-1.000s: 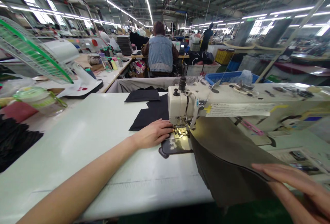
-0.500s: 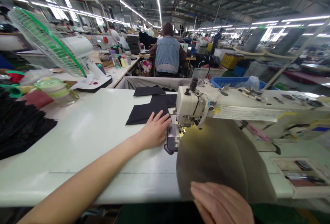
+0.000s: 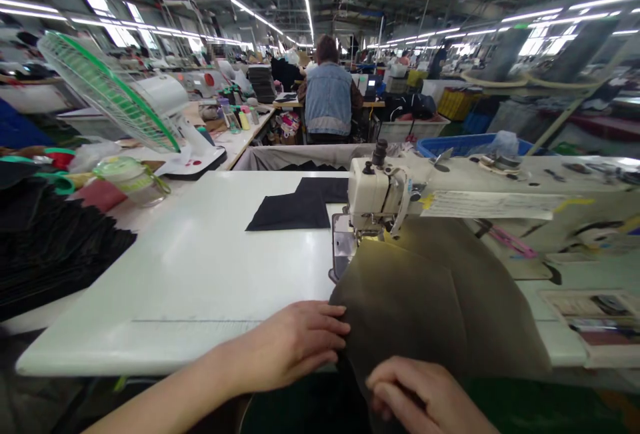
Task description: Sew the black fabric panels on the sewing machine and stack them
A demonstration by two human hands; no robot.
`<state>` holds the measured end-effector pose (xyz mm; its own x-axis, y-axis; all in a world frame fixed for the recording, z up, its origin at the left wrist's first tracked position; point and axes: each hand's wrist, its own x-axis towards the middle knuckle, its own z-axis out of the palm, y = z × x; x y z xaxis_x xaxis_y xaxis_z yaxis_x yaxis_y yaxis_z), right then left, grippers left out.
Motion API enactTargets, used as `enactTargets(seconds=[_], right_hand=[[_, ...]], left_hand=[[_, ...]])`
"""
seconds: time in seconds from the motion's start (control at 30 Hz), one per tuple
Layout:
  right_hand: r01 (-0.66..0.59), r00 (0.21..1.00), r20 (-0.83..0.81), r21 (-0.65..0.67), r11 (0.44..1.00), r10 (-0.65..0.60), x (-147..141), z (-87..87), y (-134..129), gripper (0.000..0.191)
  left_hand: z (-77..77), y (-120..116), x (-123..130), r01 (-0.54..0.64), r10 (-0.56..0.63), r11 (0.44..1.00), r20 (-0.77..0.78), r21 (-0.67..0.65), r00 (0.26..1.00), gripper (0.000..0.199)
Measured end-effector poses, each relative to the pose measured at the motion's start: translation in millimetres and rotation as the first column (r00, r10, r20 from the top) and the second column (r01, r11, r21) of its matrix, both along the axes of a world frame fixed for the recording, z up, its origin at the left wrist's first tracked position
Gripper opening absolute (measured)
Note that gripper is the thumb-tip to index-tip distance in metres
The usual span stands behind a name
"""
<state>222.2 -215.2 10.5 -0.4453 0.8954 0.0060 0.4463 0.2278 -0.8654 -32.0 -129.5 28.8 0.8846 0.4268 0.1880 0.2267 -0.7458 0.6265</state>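
A large olive-grey fabric panel [image 3: 420,307] lies under the head of a white sewing machine [image 3: 375,194] and hangs over the table's front edge. My left hand [image 3: 305,344] is at the panel's left edge, its fingers close together over the margin and the thumb mostly hidden. Farther right and lower, my right hand [image 3: 420,394] is closed in a pinch on the panel's near edge. Yellowish light falls on the cloth by the needle, where the presser foot is partly hidden. Two black fabric pieces [image 3: 290,213] lie overlapping on the table left of the machine head.
Stacked black cut pieces [image 3: 55,247] stand at the left. Behind them are a lidded jar [image 3: 133,181] and a green-and-white fan [image 3: 115,97]. A tool tray [image 3: 595,321] sits at the right, a blue basket [image 3: 470,145] behind the machine. A seated person [image 3: 327,97] faces away ahead.
My left hand has come back from the black pieces to the olive-grey panel's edge. The farthest black piece has left the tabletop. My right hand's fingers have curled in on the cloth.
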Motion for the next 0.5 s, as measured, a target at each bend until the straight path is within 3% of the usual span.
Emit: enactTargets(seconds=[0.07, 0.1, 0.17, 0.23, 0.3, 0.33, 0.4, 0.47, 0.5], right_hand=[[0.021, 0.999, -0.023, -0.2, 0.98, -0.026, 6, -3.0, -5, 0.031], [0.07, 0.997, -0.005, -0.225, 0.972, -0.073, 9, -4.0, -8, 0.032], [0.237, 0.971, 0.048, -0.099, 0.966, -0.233, 16, -5.1, -11, 0.031], [0.356, 0.933, 0.005, 0.142, 0.924, -0.36, 22, -5.6, -14, 0.033], [0.326, 0.945, -0.083, 0.302, 0.896, -0.316, 28, -6.5, -17, 0.049], [0.275, 0.961, -0.097, 0.336, 0.901, -0.258, 30, -7.0, -18, 0.052], [0.195, 0.981, -0.057, 0.334, 0.922, -0.187, 32, -7.6, -20, 0.033], [0.201, 0.977, 0.011, 0.259, 0.945, -0.211, 33, -6.7, -21, 0.016], [0.228, 0.97, 0.031, 0.206, 0.952, -0.239, 34, -5.5, -21, 0.022]], left_hand=[[-4.8, -1, 4, -0.019, 0.021, 0.999, 0.052, -0.03, 0.998, 0.02], [-8.4, -1, 6, -0.042, 0.048, 0.997, 0.086, -0.068, 0.995, 0.017], [-16.4, -1, 10, -0.127, 0.157, 0.975, 0.158, -0.184, 0.975, 0.014], [-23.9, -1, 12, -0.225, 0.299, 0.918, 0.198, -0.328, 0.933, 0.016], [-29.4, 0, 12, -0.285, 0.412, 0.843, 0.208, -0.456, 0.887, 0.019], [-31.3, 0, 12, -0.297, 0.451, 0.806, 0.206, -0.512, 0.868, 0.022], [-33.4, 0, 11, -0.295, 0.508, 0.721, 0.188, -0.627, 0.84, 0.029], [-33.7, 0, 11, -0.273, 0.545, 0.634, 0.168, -0.724, 0.822, 0.036], [-33.5, 0, 12, -0.261, 0.553, 0.607, 0.164, -0.75, 0.817, 0.038]])
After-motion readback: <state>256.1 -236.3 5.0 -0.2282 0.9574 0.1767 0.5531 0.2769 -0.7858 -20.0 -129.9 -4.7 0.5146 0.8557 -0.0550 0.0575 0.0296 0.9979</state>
